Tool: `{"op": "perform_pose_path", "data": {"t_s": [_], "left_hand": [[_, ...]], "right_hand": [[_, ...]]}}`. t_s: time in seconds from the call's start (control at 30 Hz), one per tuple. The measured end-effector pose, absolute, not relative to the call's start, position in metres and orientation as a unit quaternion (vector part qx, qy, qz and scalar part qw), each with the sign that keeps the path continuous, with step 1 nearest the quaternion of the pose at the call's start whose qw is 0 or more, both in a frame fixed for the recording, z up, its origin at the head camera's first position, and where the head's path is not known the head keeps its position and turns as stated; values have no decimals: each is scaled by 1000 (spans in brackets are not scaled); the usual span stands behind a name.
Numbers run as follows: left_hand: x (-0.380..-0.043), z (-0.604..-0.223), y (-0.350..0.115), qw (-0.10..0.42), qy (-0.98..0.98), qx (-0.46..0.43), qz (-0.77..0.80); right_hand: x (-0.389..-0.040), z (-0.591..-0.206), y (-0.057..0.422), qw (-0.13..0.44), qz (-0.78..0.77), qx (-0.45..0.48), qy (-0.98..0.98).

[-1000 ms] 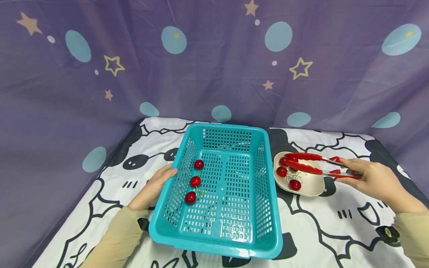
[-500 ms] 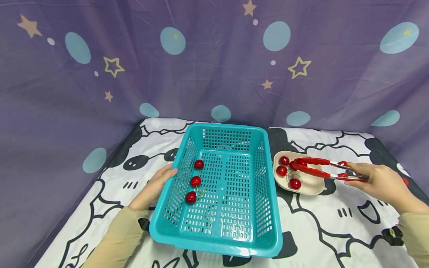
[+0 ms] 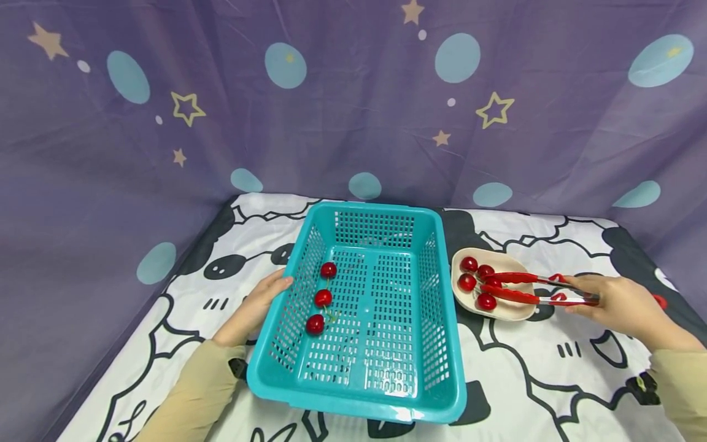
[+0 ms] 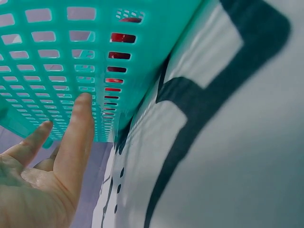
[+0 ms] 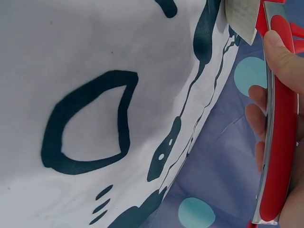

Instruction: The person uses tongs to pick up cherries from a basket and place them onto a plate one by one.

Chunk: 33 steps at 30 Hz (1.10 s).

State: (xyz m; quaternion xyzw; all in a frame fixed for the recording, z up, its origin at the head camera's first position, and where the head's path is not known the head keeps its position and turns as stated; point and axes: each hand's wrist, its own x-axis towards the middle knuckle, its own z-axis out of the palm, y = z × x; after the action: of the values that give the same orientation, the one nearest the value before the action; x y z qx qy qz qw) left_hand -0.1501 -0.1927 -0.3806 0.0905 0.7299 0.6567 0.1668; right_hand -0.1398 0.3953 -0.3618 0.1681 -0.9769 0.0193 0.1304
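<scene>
Right hand (image 3: 624, 301): we see it grasping the tongs (image 3: 513, 296); in the right wrist view the thumb lies on the handle and the fingers curl round its other side.
Left hand (image 3: 254, 310): grasping nothing, as far as we see; its fingers are extended, and it rests at the left side of the basket (image 3: 359, 403).
Tongs: they point toward our left, tips down in the bowl (image 3: 516, 311), with one cherry (image 3: 494, 283) between them; whether they pinch it, we cannot tell.
Bowl: cream, just to the right of the basket; we count five cherries in its left part, the one at the tips included, with thin stems among them.
Basket: turquoise, slotted; we find three red cherries (image 3: 323, 298) in a row along the left of its floor, green stems beside them. Through its wall, the left wrist view gives us glimpses of red.
Cloth (image 3: 508, 399): white with black drawings, under basket and bowl.
Curtain (image 3: 353, 135): purple, with stars and pale blue ovals, behind it all.
</scene>
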Motion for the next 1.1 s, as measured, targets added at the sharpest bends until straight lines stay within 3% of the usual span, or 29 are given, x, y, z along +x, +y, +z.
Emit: {"op": "perform_pose_path", "data": {"t_s": [0.4,0.8,1.1], "left_hand": [[-150,-380,-192,165,723,86,665],[-149,-380,-194,161,733,85,656],[-147,-380,-194,170,730,71,658]], "right_hand": [[-140,-357,392,106,3,178,-978],[-135,-355,394,136,29,154,-978],[-134,-359,394,118,47,134,-983]]}}
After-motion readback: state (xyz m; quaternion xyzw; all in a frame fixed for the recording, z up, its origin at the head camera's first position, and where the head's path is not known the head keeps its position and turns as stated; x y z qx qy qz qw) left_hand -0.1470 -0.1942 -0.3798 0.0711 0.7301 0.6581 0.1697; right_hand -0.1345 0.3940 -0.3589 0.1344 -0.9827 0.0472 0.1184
